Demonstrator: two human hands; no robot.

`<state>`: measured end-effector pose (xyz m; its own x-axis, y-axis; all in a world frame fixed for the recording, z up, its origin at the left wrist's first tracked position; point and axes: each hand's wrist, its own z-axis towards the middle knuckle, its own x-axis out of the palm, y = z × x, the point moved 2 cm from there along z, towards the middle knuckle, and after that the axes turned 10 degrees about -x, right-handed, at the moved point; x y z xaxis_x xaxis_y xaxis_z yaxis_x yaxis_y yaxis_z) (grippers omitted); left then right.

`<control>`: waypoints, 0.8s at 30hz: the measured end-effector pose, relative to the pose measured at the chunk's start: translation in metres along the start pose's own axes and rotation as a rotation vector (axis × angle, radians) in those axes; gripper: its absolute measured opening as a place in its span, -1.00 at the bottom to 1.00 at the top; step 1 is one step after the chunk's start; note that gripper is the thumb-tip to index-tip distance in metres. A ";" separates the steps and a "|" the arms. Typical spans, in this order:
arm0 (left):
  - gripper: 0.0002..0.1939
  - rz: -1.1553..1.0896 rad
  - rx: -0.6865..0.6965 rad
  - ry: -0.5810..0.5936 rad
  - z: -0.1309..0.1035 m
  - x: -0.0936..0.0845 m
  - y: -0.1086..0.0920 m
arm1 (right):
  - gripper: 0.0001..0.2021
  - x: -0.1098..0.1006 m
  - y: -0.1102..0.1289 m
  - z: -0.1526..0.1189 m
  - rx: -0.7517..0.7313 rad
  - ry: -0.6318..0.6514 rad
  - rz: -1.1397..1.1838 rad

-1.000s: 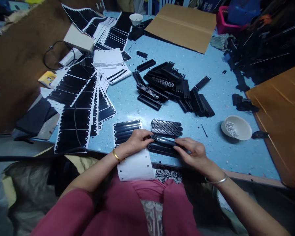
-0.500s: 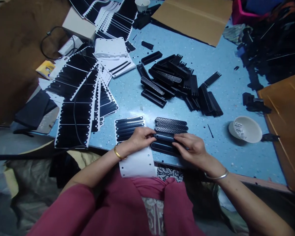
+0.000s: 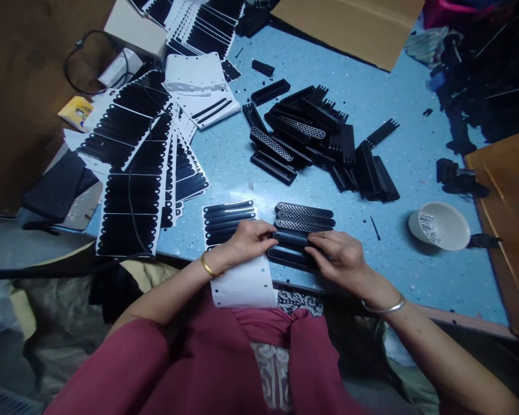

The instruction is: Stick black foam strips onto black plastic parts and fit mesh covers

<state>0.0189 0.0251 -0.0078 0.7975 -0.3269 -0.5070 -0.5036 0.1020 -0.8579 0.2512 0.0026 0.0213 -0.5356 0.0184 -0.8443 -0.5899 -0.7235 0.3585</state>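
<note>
A long black strip with rounded ends (image 3: 291,237) lies between my two hands at the table's front edge. My left hand (image 3: 251,240) pinches its left end, and my right hand (image 3: 341,255) grips its right end with thumb and fingers. The strip rests on or just over a black bar in a row; which of the two I cannot tell. Nearer me is another black bar (image 3: 289,259). Just beyond are several bars with mesh-patterned tops (image 3: 305,212). Under my left forearm lies a sheet of black strips (image 3: 228,218), its white part (image 3: 243,288) hanging over the edge.
Behind the row is a heap of black plastic pieces (image 3: 311,124). Fanned sheets of black strips (image 3: 132,184) cover the left side, crossed by a cable. At right stands a white bowl (image 3: 452,227) with small shiny bits, near brown cardboard (image 3: 508,196). More cardboard (image 3: 350,26) lies at the back.
The camera view has shifted slightly. Both hands stay at the strip's ends, and the strip appears tilted a little differently, its shiny upper face now darker.
</note>
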 end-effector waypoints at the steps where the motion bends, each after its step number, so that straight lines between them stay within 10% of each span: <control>1: -0.82 -0.001 0.000 0.002 0.000 0.000 0.000 | -0.84 0.000 0.000 0.000 -0.002 0.001 -0.008; 24: -0.83 -0.013 -0.004 0.005 0.000 0.001 0.000 | -0.81 0.003 -0.002 -0.001 0.021 0.052 -0.014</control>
<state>0.0195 0.0248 -0.0086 0.8027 -0.3326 -0.4950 -0.4942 0.0937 -0.8643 0.2516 0.0033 0.0178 -0.4956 -0.0081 -0.8685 -0.6095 -0.7091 0.3544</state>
